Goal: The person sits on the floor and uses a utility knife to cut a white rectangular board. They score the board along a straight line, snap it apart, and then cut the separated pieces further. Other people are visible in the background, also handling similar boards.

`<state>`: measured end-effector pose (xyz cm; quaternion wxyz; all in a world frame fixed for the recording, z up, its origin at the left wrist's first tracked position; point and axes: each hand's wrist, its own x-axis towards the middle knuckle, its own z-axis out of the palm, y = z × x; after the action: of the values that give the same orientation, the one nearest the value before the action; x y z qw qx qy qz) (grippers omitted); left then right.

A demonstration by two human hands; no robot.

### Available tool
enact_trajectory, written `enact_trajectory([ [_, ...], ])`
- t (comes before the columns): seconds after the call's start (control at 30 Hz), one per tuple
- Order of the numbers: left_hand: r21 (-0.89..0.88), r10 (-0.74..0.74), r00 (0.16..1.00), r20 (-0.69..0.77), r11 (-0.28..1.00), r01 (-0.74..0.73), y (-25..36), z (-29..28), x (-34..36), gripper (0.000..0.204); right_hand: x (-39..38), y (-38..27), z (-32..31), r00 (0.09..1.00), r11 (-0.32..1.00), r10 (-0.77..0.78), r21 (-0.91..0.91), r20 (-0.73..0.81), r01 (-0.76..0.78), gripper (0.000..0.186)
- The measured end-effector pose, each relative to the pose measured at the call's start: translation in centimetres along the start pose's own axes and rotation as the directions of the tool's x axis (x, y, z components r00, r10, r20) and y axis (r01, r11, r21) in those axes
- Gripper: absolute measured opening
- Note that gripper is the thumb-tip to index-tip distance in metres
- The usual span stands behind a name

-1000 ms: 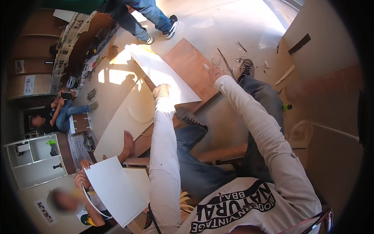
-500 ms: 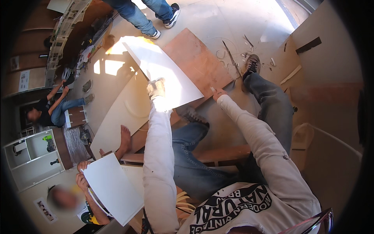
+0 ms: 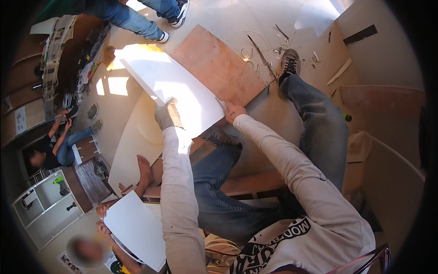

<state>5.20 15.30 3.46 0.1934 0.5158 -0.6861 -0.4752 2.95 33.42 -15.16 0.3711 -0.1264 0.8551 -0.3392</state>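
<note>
A white rectangular panel [image 3: 182, 86] is held tilted in front of me, partly in bright sunlight. My left hand [image 3: 168, 114], in a knitted work glove, is closed on the panel's near left edge. My bare right hand [image 3: 234, 111] is at the panel's right edge. Its fingers are pinched around a small, pale, narrow thing [image 3: 221, 102] that lies against that edge; its kind is too small to tell. Beyond the panel, a reddish-brown board [image 3: 216, 61] lies on the floor.
Thin offcut strips [image 3: 262, 55] litter the floor near my shoe [image 3: 290, 64]. A large pale board [image 3: 132, 137] lies to the left. At lower left a seated person holds another white panel [image 3: 137, 228]. Another person sits farther left; someone's jeans legs [image 3: 132, 22] stand at the top.
My right hand has moved left from beside the panel to its right edge, with the small thing in its fingers. The panel and my left hand have shifted slightly left in view.
</note>
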Motion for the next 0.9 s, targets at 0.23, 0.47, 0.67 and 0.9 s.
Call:
enact_trajectory([
  [0.23, 0.065, -0.003, 0.998, -0.065, 0.998, 0.007, -1.8, -0.5, 1.7, 0.061, 0.0, -1.0, -0.4, 0.99, 0.995, 0.084, 0.042, 0.113, -0.089, 0.034],
  [0.47, 0.028, -0.034, 0.999, -0.016, 0.999, 0.035, -2.6, -1.4, 2.4, 0.052, 0.5, -0.4, 1.3, 0.999, 0.995, 0.044, 0.083, 0.028, -0.046, 0.032],
  [0.67, 0.006, -0.012, 1.0, -0.029, 1.0, 0.012, -0.4, -0.6, 0.4, 0.043, 1.3, 0.3, 1.8, 0.995, 0.996, 0.07, 0.055, 0.075, -0.074, 0.031],
  [0.9, 0.05, -0.019, 0.999, -0.039, 0.998, 0.021, -0.1, -0.3, 0.2, 0.039, 0.7, 1.5, 2.6, 0.997, 0.991, 0.072, 0.11, 0.017, -0.073, 0.031],
])
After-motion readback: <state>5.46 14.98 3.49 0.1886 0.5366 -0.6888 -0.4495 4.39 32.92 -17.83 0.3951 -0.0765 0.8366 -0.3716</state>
